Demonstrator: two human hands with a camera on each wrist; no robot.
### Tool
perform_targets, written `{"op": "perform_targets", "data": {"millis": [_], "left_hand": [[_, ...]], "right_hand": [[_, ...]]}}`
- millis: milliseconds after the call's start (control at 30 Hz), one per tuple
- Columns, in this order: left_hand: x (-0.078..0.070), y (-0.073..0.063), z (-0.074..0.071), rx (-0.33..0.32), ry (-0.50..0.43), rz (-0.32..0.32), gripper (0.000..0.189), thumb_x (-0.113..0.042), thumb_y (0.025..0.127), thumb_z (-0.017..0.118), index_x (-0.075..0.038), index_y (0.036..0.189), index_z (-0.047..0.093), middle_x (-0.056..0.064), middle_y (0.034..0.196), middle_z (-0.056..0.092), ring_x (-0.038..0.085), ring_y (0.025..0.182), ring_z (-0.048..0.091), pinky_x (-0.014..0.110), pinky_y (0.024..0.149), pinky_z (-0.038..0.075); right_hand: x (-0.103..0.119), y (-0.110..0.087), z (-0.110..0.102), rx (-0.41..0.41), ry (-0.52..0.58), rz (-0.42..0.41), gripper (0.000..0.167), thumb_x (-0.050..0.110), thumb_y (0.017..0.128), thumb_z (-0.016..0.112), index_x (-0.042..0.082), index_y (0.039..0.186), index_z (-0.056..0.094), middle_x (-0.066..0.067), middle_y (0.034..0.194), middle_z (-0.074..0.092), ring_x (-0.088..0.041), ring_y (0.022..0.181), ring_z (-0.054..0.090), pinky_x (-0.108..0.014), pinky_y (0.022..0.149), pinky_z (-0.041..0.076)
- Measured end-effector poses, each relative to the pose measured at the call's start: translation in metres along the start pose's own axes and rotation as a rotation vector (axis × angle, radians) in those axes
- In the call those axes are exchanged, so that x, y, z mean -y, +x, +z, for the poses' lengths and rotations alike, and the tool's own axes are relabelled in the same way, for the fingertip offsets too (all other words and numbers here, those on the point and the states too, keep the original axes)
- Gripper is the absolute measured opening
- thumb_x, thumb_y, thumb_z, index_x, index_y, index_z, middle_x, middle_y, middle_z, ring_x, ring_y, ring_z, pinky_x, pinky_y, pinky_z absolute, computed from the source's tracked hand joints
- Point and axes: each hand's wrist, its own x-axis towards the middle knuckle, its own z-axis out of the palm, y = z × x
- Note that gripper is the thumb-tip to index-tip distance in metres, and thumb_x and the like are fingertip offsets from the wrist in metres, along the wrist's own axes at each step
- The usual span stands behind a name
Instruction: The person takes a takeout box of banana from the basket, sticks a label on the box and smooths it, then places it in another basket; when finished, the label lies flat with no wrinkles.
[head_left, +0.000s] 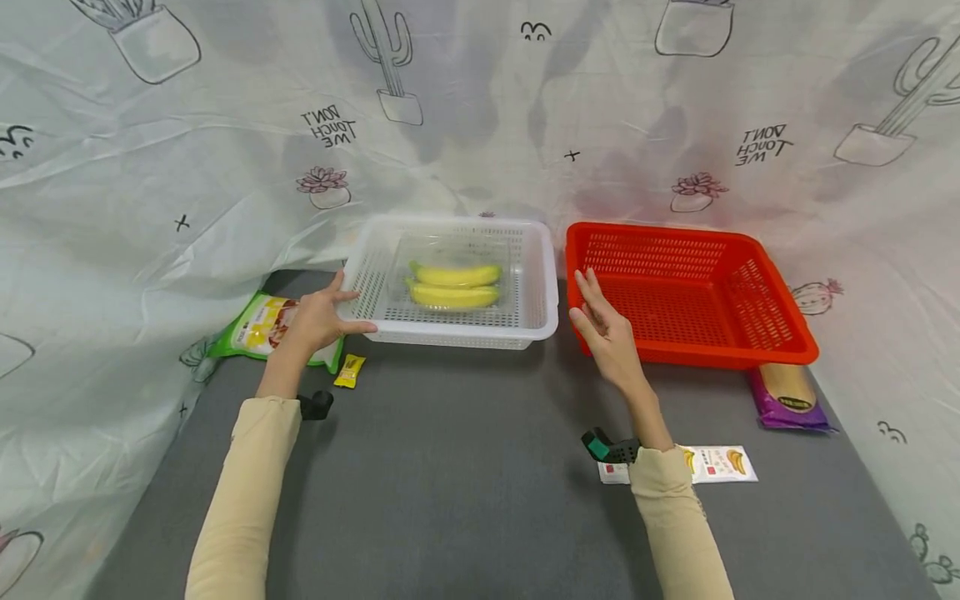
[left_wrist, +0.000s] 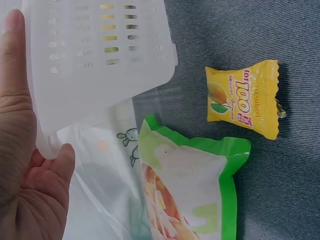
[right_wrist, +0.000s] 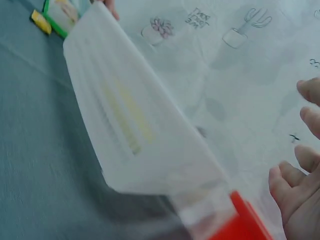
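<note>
My left hand (head_left: 318, 321) grips the front left corner of a white plastic basket (head_left: 450, 333), its thumb along the front rim and its fingers at the left rim. In the left wrist view the fingertips (left_wrist: 64, 155) are right at the rim's corner. Inside the basket is a clear plastic box (head_left: 517, 258) holding two yellow bananas (head_left: 453, 297). My right hand (head_left: 611, 337), fingers loosely extended and holding nothing, hovers by the left end of a red plastic basket (head_left: 697, 350). In the right wrist view it is apart from the white basket.
A green and white food bag (head_left: 262, 329) and a small yellow candy packet (head_left: 349, 371) lie left of the white basket. A purple packet (head_left: 791, 400) is partly under the red basket's right front corner. A banana-printed strip (head_left: 720, 464) lies beneath my right forearm. Patterned cloth (head_left: 480, 125) hangs behind.
</note>
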Motion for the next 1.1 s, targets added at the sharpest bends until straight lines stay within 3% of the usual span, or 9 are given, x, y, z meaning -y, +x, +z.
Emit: {"op": "perform_targets", "data": {"millis": [167,333,400,600,800,967,1100], "left_hand": [[-0.003,0.000,-0.002,0.003,0.003,0.005,0.095,-0.057,0.069,0.078,-0.001,0.139,0.047,0.016,0.157,0.011,0.052,0.124,0.037,0.063,0.104,0.023],[-0.004,0.000,-0.001,-0.010,-0.007,0.013,0.093,-0.053,0.069,0.080,0.000,0.139,0.047,0.016,0.157,0.012,0.052,0.124,0.038,0.055,0.090,0.039],[-0.004,0.001,-0.001,-0.011,-0.008,0.010,0.094,-0.054,0.069,0.080,-0.001,0.139,0.047,0.016,0.157,0.012,0.052,0.130,0.031,0.052,0.084,0.040],[-0.001,0.001,0.000,-0.005,-0.001,-0.002,0.096,-0.056,0.068,0.079,-0.001,0.139,0.047,0.015,0.157,0.012,0.052,0.133,0.024,0.059,0.096,0.035],[0.001,0.000,-0.004,-0.010,-0.007,-0.004,0.097,-0.059,0.067,0.078,-0.001,0.139,0.047,0.015,0.157,0.012,0.052,0.133,0.024,0.060,0.098,0.033],[0.000,-0.001,-0.004,-0.014,-0.015,0.000,0.096,-0.059,0.067,0.078,-0.002,0.139,0.048,0.016,0.157,0.013,0.052,0.131,0.028,0.060,0.100,0.031],[-0.001,-0.001,-0.001,-0.013,-0.015,0.004,0.097,-0.060,0.067,0.077,-0.002,0.139,0.048,0.015,0.157,0.013,0.052,0.112,0.045,0.059,0.097,0.034]], "right_hand": [[0.011,0.015,0.020,0.047,0.146,0.070,0.048,0.002,0.097,0.052,-0.004,0.143,0.038,-0.013,0.152,0.032,-0.024,0.140,0.031,-0.036,0.108,0.031],[0.016,0.028,0.035,0.114,0.192,0.144,0.048,0.004,0.099,0.051,-0.006,0.143,0.037,-0.016,0.151,0.033,-0.033,0.135,0.037,-0.040,0.106,0.034],[0.015,0.032,0.039,0.130,0.210,0.169,0.048,0.005,0.098,0.052,-0.005,0.143,0.037,-0.015,0.150,0.034,-0.032,0.135,0.036,-0.040,0.106,0.034],[0.002,0.050,0.050,0.133,0.238,0.298,0.055,0.015,0.097,0.059,0.004,0.146,0.038,-0.012,0.150,0.037,-0.029,0.134,0.039,-0.045,0.106,0.034],[-0.004,0.070,0.068,0.160,0.186,0.467,0.070,0.025,0.094,0.063,0.016,0.153,0.026,-0.007,0.157,0.023,-0.030,0.138,0.031,-0.048,0.106,0.033],[-0.009,0.084,0.077,0.135,0.151,0.564,0.072,0.011,0.092,0.065,0.015,0.153,0.025,-0.009,0.158,0.021,-0.031,0.141,0.023,-0.046,0.112,0.025],[-0.014,0.090,0.082,0.113,0.212,0.643,0.077,-0.003,0.089,0.064,0.018,0.153,0.026,-0.008,0.158,0.020,-0.031,0.141,0.022,-0.045,0.111,0.027]]}}
